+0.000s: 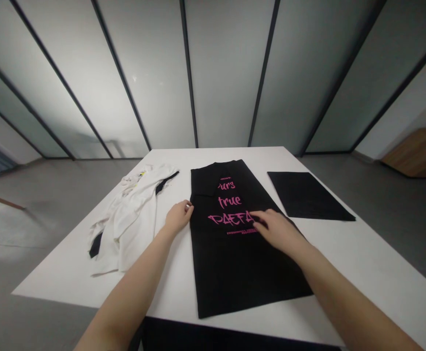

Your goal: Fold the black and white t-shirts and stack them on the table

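A black T-shirt [234,273] with pink lettering lies folded lengthwise on the white table, its neck end at the far side and its hem near me. At its left edge, level with the folded sleeve, my left hand [179,214] has thumb and fingers closed on the fabric. My right hand [276,229] rests over the right end of the pink print. Its index finger is stretched out and the thumb is apart from it, with no cloth visibly gripped. The other right fingers are partly hidden.
To the left, a crumpled white garment [135,219] with black parts lies on the white table [183,297]. A neatly folded black cloth [310,195] is on the right. Frosted glass panels [223,73] stand behind the table, and a wooden piece [417,153] is at the far right.
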Tool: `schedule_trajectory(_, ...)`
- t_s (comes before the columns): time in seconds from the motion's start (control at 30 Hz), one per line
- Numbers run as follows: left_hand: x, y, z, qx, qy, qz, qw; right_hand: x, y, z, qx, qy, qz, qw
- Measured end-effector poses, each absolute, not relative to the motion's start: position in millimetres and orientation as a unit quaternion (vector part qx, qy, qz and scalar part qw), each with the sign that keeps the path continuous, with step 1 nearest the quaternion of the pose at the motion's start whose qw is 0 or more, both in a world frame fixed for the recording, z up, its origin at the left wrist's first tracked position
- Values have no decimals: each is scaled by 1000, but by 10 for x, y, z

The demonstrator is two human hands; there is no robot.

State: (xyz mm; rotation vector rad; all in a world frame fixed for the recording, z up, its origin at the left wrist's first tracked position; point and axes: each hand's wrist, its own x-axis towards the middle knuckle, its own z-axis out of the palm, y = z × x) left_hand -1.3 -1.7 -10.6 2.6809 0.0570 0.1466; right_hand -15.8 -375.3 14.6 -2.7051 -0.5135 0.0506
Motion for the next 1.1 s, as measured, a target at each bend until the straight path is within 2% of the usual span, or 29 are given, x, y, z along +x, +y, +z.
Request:
schedule_trajectory(0.07, 100, -62, -178, 976, 59, 74, 194, -355, -3343, 156, -929, -277, 76, 233)
schedule_trajectory(0.17, 332, -137, -193, 977, 124, 67, 158, -568, -2899, 69, -906, -341, 118, 223)
schedule_trajectory(0.37, 882, -238, -144, 962, 219, 45, 158, -791, -2629, -121, -891, -406, 73, 191)
schedule_trajectory(0.6, 1017, -228, -283, 963, 206, 80, 153, -973, -2531, -100, -802, -570, 85, 154)
schedule_trajectory(0.77, 965, -175, -285, 966, 189, 79, 155, -1002, -2505, -87, -790, -593, 94, 125)
schedule_trajectory(1.1, 885, -141, -126, 963, 206, 57, 164, -1049, -2531, -73, -754, -639, 89, 122)
